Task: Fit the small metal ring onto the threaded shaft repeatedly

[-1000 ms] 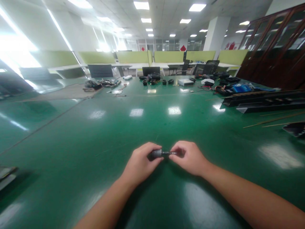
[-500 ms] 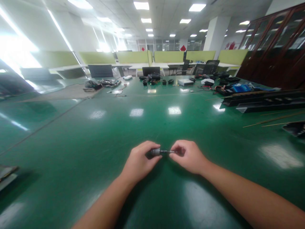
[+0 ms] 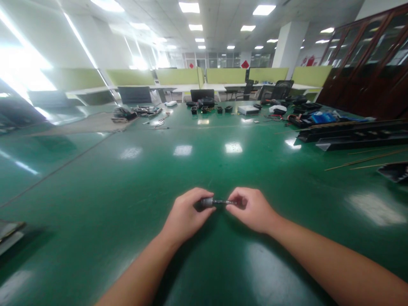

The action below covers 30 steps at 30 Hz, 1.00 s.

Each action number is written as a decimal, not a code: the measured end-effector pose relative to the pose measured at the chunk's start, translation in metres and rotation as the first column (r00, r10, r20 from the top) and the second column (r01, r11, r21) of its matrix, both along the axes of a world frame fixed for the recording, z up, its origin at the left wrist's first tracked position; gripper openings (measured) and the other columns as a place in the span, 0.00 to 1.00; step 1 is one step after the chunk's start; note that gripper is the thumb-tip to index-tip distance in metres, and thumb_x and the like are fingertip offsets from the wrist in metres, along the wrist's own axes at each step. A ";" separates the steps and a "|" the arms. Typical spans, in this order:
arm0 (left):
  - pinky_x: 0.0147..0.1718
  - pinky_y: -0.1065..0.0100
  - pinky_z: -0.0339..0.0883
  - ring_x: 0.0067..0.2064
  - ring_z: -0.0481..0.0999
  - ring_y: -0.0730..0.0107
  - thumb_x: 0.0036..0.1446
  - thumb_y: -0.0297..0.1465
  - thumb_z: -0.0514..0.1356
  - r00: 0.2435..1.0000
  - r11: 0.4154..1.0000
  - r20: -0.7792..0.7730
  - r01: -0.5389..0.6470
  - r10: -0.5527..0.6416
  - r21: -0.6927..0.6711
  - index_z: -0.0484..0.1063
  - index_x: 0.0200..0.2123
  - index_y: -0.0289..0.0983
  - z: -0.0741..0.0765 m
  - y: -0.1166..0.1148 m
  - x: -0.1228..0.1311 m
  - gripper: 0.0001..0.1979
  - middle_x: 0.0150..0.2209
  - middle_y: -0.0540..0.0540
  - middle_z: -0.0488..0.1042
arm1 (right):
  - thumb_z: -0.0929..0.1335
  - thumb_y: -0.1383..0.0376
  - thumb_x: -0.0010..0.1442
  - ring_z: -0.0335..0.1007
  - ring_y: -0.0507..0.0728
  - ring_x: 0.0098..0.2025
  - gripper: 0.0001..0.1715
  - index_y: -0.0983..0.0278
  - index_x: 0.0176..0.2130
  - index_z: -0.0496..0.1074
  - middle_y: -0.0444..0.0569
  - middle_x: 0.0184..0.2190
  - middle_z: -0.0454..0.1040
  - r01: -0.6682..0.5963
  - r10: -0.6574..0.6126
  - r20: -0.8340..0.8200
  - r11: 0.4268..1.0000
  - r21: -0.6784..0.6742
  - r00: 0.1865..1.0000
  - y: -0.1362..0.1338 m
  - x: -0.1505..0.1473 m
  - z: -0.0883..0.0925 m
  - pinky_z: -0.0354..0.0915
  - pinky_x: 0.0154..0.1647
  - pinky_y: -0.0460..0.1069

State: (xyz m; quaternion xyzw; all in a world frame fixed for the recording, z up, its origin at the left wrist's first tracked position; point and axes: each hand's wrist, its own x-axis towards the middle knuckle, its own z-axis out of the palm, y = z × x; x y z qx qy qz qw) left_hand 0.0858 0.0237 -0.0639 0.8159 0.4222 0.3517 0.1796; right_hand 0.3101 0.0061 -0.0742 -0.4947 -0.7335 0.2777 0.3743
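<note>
A small dark cylinder with a grey end [image 3: 208, 202] lies sideways between the thumb and fingers of my left hand [image 3: 188, 214]. From its right end a thin dark shaft [image 3: 220, 202] runs across to my right hand [image 3: 253, 209], whose thumb and fingertips pinch its far end. Both hands are low in the middle of the view, over the green tabletop [image 3: 134, 182]. The part of the cylinder inside my left palm is hidden, and so is the tip of the shaft.
Small black boxes [image 3: 219, 109], a white box [image 3: 248, 110] and electronic parts [image 3: 148, 111] line the far side. Long black metal pieces [image 3: 363, 138] and thin rods [image 3: 366, 161] lie at the right. A flat object [image 3: 11, 236] sits at the left edge.
My left hand and the grey-ended cylinder have shifted very slightly to the left. My right hand keeps its pinch in nearly the same place.
</note>
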 end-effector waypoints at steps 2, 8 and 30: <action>0.43 0.66 0.71 0.41 0.77 0.66 0.53 0.27 0.66 1.000 1.000 -0.001 -0.003 0.003 -0.005 0.76 0.41 0.40 0.001 0.000 0.000 0.11 0.40 0.47 0.78 | 0.71 0.67 0.55 0.68 0.52 0.27 0.01 0.64 0.32 0.76 0.43 0.25 0.75 0.001 -0.001 0.001 1.000 -0.002 1.000 0.000 0.000 0.000 0.60 0.28 0.46; 0.42 0.66 0.71 0.40 0.77 0.66 0.53 0.27 0.66 1.000 1.000 -0.008 -0.008 0.008 -0.016 0.76 0.41 0.40 0.002 0.000 0.000 0.11 0.39 0.47 0.78 | 0.71 0.67 0.55 0.68 0.52 0.27 0.01 0.64 0.32 0.76 0.43 0.25 0.75 -0.004 0.004 0.001 1.000 0.001 1.000 0.001 0.000 -0.001 0.60 0.28 0.46; 0.34 0.69 0.70 0.34 0.75 0.68 0.60 0.47 0.59 0.909 0.880 0.184 -0.287 0.375 -0.378 0.71 0.55 0.35 -0.001 0.016 -0.004 0.27 0.38 0.45 0.78 | 0.65 0.61 0.65 0.69 0.52 0.29 0.09 0.63 0.36 0.69 0.43 0.26 0.73 0.038 -0.051 -0.189 0.997 -0.073 0.981 0.002 0.002 0.002 0.62 0.32 0.46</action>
